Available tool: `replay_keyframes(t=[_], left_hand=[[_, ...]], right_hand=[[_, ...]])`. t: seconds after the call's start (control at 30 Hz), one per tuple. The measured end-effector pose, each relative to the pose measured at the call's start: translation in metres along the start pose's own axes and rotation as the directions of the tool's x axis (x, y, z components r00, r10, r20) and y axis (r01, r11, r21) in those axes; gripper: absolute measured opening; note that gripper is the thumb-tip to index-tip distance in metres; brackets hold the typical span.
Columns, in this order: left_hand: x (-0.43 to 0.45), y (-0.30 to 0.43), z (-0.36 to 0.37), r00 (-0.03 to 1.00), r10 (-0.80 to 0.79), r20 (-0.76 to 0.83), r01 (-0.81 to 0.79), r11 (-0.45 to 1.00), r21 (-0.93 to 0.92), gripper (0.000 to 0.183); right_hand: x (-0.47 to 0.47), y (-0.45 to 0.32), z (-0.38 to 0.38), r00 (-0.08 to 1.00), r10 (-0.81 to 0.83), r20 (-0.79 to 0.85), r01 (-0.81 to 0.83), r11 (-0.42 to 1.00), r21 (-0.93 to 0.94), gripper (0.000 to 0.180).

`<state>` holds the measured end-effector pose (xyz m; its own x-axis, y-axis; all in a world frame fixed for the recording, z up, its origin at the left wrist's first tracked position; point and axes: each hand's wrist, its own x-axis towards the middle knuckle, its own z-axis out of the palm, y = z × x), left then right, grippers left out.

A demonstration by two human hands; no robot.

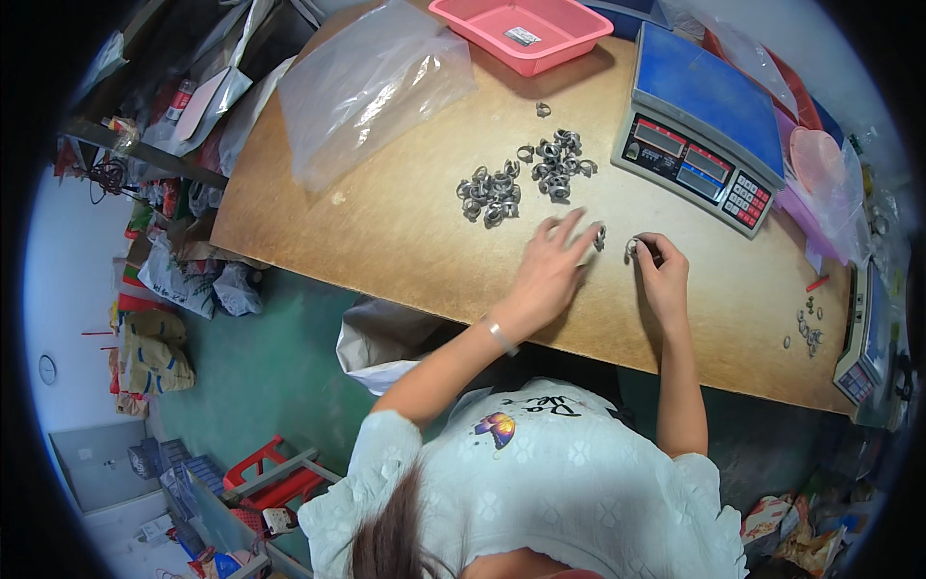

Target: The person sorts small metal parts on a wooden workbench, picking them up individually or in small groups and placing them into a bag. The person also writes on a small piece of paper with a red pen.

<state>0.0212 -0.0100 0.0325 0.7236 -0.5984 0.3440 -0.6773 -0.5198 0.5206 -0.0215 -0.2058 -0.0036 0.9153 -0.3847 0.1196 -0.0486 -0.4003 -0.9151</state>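
Observation:
Between the thumb and fingers of my right hand (664,273) is a small metal ring (631,247), just above the wooden tabletop (405,253). My left hand (553,269) is slightly blurred, its fingers spread over the table. Another metal ring (600,237) is at its index fingertip; whether they touch I cannot tell. Beyond my left hand are two heaps of similar rings, a left heap (490,194) and a right heap (557,168). One lone ring (542,109) lies farther back.
A blue-topped counting scale (705,94) stands at the back right, a pink plastic tray (524,32) at the back. Clear plastic sheeting (369,90) covers the back left. Small rings and bits (810,333) lie near a second scale (861,362) at the right edge.

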Motion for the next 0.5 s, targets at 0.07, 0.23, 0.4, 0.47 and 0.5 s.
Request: replay_keyframes(t=[0.07, 0.23, 0.4, 0.47, 0.5], left_hand=[[0.022, -0.004, 0.024, 0.993, 0.055, 0.106, -0.059, 0.998, 0.039, 0.044], [-0.009, -0.023, 0.019, 0.989, 0.098, 0.111, -0.093, 0.994, -0.049, 0.028], [-0.127, -0.026, -0.04, 0.916, -0.296, -0.271, 0.267, 0.954, -0.138, 0.019], [-0.171, -0.044, -0.042, 0.804, -0.449, -0.391, 0.427, 0.892, -0.146, 0.019], [-0.188, -0.054, -0.042, 0.73, -0.525, -0.438, 0.504, 0.846, -0.174, 0.018]], right_hand=[[-0.002, -0.005, -0.002, 0.993, -0.094, -0.065, 0.083, 0.984, -0.159, 0.011], [-0.01, -0.004, -0.001, 0.97, -0.238, -0.056, 0.208, 0.924, -0.322, 0.009], [-0.012, -0.01, 0.004, 0.958, -0.285, -0.034, 0.262, 0.916, -0.305, 0.011], [-0.013, -0.018, 0.007, 0.969, -0.247, 0.022, 0.244, 0.932, -0.268, 0.013], [-0.012, -0.022, 0.011, 0.971, -0.233, 0.059, 0.241, 0.939, -0.246, 0.014]])
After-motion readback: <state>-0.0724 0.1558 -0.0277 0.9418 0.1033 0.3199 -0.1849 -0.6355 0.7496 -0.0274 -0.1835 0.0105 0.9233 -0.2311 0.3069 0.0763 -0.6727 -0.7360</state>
